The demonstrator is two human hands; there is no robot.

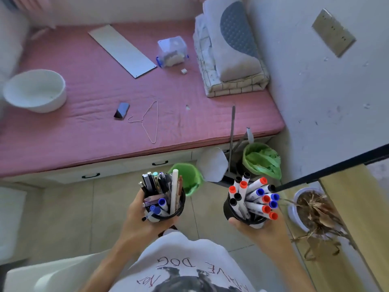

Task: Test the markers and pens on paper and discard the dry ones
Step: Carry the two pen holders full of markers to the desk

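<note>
Standing over a tiled floor beside a pink-covered bed [88, 114], we hold a black cup in each hand. Our left hand [139, 220] wraps around the pen cup [179, 204], thumb up its near-left wall and fingers curled underneath out of view; it bristles with pens [160, 184], a white stick and two blue-capped markers. Our right hand [259, 230] cradles the marker cup [228, 207] from below, thumb tip pressed on the front rim, other fingers hidden behind it; whiteboard markers [255, 199] with red, blue and black caps fan out towards the right. Beyond the cups stand two green-lined bins [261, 160], and a dried potted plant [311, 209] sits at right.
</note>
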